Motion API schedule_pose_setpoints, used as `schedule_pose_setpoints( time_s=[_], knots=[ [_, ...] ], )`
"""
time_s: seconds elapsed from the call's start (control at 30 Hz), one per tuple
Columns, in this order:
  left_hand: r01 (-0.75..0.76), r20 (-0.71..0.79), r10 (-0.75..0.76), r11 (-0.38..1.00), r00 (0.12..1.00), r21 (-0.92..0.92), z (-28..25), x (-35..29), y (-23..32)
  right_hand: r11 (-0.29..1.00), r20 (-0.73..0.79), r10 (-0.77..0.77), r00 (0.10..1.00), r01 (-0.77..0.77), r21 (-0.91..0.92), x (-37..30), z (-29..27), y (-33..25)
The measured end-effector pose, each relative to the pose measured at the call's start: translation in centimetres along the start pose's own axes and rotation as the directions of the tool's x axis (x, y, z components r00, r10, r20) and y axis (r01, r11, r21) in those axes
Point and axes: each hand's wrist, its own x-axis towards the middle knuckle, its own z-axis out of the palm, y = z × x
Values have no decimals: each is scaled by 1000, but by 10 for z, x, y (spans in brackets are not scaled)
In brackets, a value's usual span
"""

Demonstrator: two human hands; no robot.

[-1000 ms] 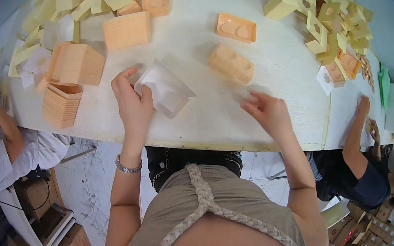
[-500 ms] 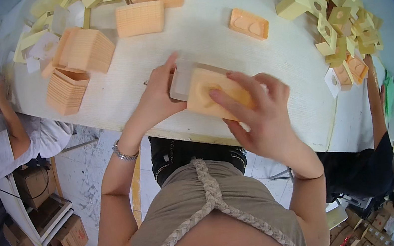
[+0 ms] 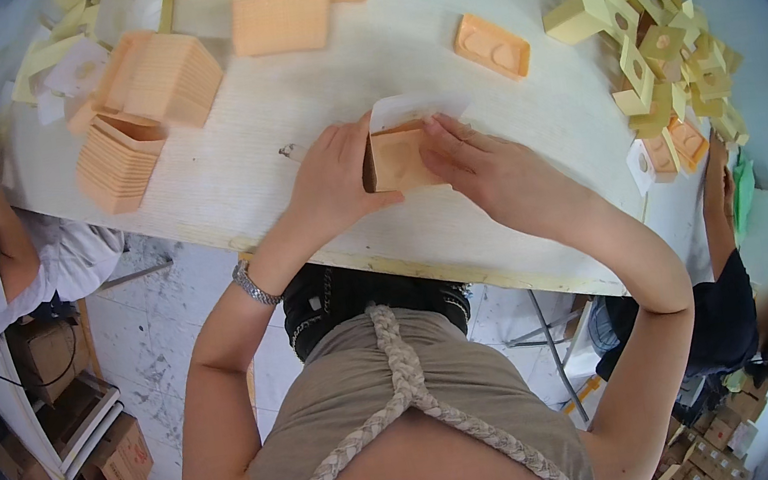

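Just above the table's near edge, a small box with a raised white flap [image 3: 400, 110] sits between my hands. A light-orange moulded tray [image 3: 400, 161] lies inside it, its right end covered by my fingers. My left hand [image 3: 328, 177] is closed around the box's left side, thumb along the near edge. Over the right side lies my right hand [image 3: 502, 169], its fingers bent onto the tray and the box edge. Beyond them a single orange tray [image 3: 491, 46] with rounded hollows rests on the white table [image 3: 287, 106].
Stacks of nested orange trays [image 3: 170, 78] stand at the left, with another stack [image 3: 282, 21] farther back. Pale-yellow cartons [image 3: 46, 67] lie at the far left, and a heap of yellow boxes with round holes [image 3: 662, 53] at the right. People sit at both ends.
The orange tray has gone from above the box's right side down into the box. My right hand has moved left with it, and the white flap now stands up behind.
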Motion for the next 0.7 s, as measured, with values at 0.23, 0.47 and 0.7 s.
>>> schedule_pose_setpoints(
  time_s=[0.23, 0.47, 0.7],
  knots=[
    [55, -43, -54, 998, 998, 36, -2, 3, 2, 1000, -216, 0, 976, 7, 30, -10, 20, 13],
    [3, -106, 1, 999, 994, 41, -2, 4, 6, 995, -193, 56, 980, -71, -69, -15, 27, -3],
    [-8, -126, 19, 997, 992, 80, 3, 3, 10, 937, -120, 90, 989, -125, -325, -17, 27, -25]
  ],
)
